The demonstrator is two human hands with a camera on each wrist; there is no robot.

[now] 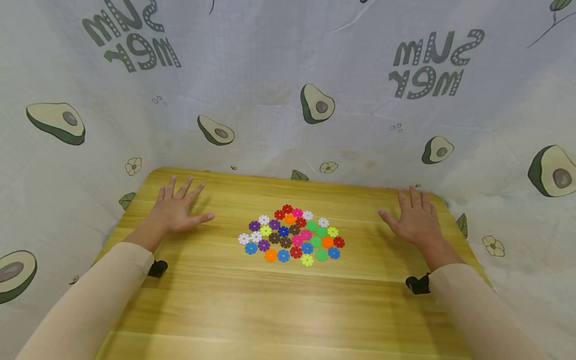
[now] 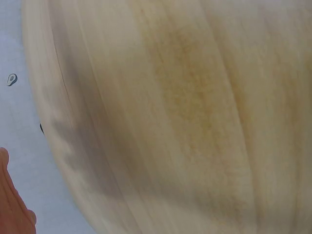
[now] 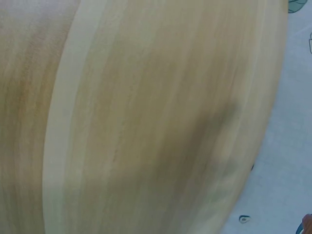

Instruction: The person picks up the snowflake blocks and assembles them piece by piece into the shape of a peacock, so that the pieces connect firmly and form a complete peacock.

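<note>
Many small, flat, notched plastic discs lie loosely grouped mid-table in the head view, in red, orange, blue, green, purple, white, brown, pink and yellow. Left of them, my left hand is spread with straight fingers, palm down, holding nothing. On the other side, my right hand has its fingers spread likewise and is apart from the discs. Each wrist view catches only a bit of the hand: the left hand at the lower left, the right hand at the lower right corner.
The discs lie on a wood-grain table with rounded far corners. A pale cloth printed with avocados and lettering hangs behind and along both sides. Dark wrist devices stick out near the left sleeve and the right sleeve.
</note>
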